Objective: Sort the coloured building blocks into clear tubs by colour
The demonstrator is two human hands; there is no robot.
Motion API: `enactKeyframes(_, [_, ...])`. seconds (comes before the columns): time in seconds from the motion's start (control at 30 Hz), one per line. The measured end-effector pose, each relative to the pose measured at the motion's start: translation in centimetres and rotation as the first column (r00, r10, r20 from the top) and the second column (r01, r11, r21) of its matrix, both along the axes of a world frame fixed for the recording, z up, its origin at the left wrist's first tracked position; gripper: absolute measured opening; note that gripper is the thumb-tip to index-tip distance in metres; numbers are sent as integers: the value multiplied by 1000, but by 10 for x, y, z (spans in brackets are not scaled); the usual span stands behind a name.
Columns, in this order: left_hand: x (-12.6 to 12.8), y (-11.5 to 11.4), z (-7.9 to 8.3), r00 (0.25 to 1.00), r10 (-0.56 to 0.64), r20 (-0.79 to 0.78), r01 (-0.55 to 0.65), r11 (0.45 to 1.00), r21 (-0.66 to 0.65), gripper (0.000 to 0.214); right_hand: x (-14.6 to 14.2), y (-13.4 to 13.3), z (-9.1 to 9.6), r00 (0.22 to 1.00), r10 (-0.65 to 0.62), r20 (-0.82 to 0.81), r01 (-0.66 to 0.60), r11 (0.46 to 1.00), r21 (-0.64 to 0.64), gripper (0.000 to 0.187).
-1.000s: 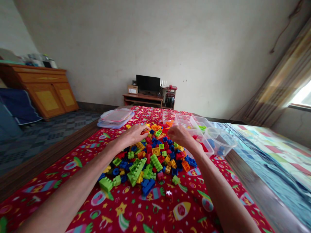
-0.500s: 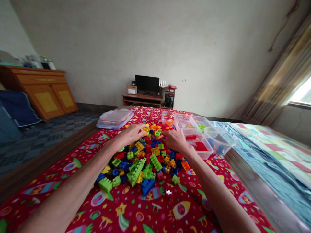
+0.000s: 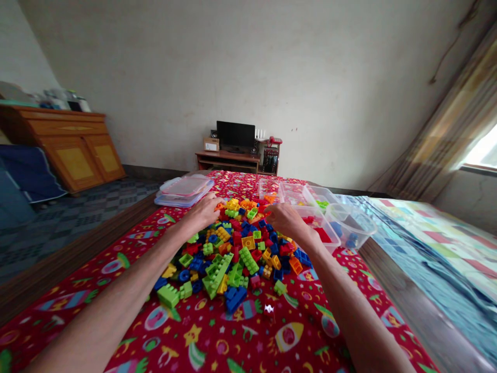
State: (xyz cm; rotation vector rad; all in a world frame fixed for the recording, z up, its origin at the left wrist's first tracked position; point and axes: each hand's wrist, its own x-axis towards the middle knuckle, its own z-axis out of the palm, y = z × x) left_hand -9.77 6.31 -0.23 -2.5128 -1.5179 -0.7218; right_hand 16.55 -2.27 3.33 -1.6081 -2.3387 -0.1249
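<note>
A mixed heap of plastic building bricks (image 3: 233, 254) in green, blue, red, yellow and orange lies in front of me. At its far left edge is my left hand (image 3: 205, 211), fingers pinched on a small orange brick (image 3: 219, 206). My right hand (image 3: 288, 218) hovers over the heap's right side, close to the clear box with red bricks (image 3: 321, 235). Its fingers curl downward; whatever they hold is hidden behind the hand.
More clear boxes stand at the right; one holds green bricks (image 3: 322, 204), and a round tub (image 3: 351, 225) holds blue ones. Stacked lids (image 3: 184, 189) lie at the far left. The red patterned cloth (image 3: 217, 336) covers the table, with a bed (image 3: 427, 243) to the right.
My left hand has drawn left and slightly away from the heap's middle, the orange brick moving with it. My right hand has shifted right toward the box of red bricks.
</note>
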Motion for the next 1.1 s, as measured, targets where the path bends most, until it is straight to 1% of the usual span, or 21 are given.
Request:
enactKeyframes(0.07, [-6, 5, 1, 999, 36, -23, -36, 999, -15, 33, -2, 1, -2, 1000, -2, 21, 3, 1000, -15, 25])
enactKeyframes(0.2, [-15, 11, 4, 998, 44, -44, -48, 994, -95, 28, -1, 4, -4, 999, -9, 38, 9, 1000, -15, 27])
enactKeyframes(0.4, [-26, 9, 6, 998, 56, -15, -58, 987, -147, 33, 1, 4, -3, 999, 5, 42, -3, 999, -45, 26])
enactKeyframes(0.5, [-28, 4, 12, 996, 89, -2, -87, 976, -198, 36, -1, 2, -2, 999, 5, 32, -4, 999, -51, 27])
enactKeyframes(0.6, [-21, -5, 23, 995, 101, 23, -91, 958, -273, 35, -3, 0, -3, 1000, 5, 23, -4, 999, -43, 27])
enactKeyframes(0.67, [-10, -14, 29, 991, 70, 112, -28, 942, -334, 41, -5, -1, -3, 1000, 6, 11, -6, 999, -34, 27])
enactKeyframes(0.7, [-2, -19, 30, 981, 38, 188, 37, 925, -379, 49, -6, -2, -3, 1000, 13, -7, -13, 1000, -25, 28])
enactKeyframes(0.73, [6, -25, 31, 960, 7, 281, 119, 896, -428, 58, -7, -2, -3, 999, 27, -34, -27, 1000, -12, 29])
enactKeyframes(0.77, [15, -30, 30, 924, -16, 381, 214, 848, -485, 68, -8, -3, -3, 997, 46, -67, -46, 999, 4, 30])
enactKeyframes(0.83, [30, -40, 26, 831, -6, 557, 382, 733, -562, 84, -11, -4, -2, 986, 100, -135, -96, 995, 36, 37])
enactKeyframes(0.87, [36, -44, 23, 791, 0, 611, 445, 686, -576, 91, -13, -5, -1, 979, 130, -155, -124, 991, 47, 42])
enactKeyframes(0.9, [41, -46, 21, 766, -1, 643, 487, 654, -579, 97, -14, -6, -1, 974, 155, -163, -148, 988, 50, 46])
enactKeyframes(0.97, [44, -48, 17, 750, -28, 661, 528, 627, -572, 105, -17, -7, -1, 968, 198, -152, -194, 980, 42, 48])
enactKeyframes(1.07, [44, -46, 16, 767, -61, 639, 529, 625, -574, 108, -20, -8, -3, 959, 251, -133, -250, 968, 25, 42])
enactKeyframes(1.1, [43, -46, 17, 773, -71, 630, 523, 633, -571, 108, -21, -8, -4, 955, 264, -139, -263, 964, 23, 40])
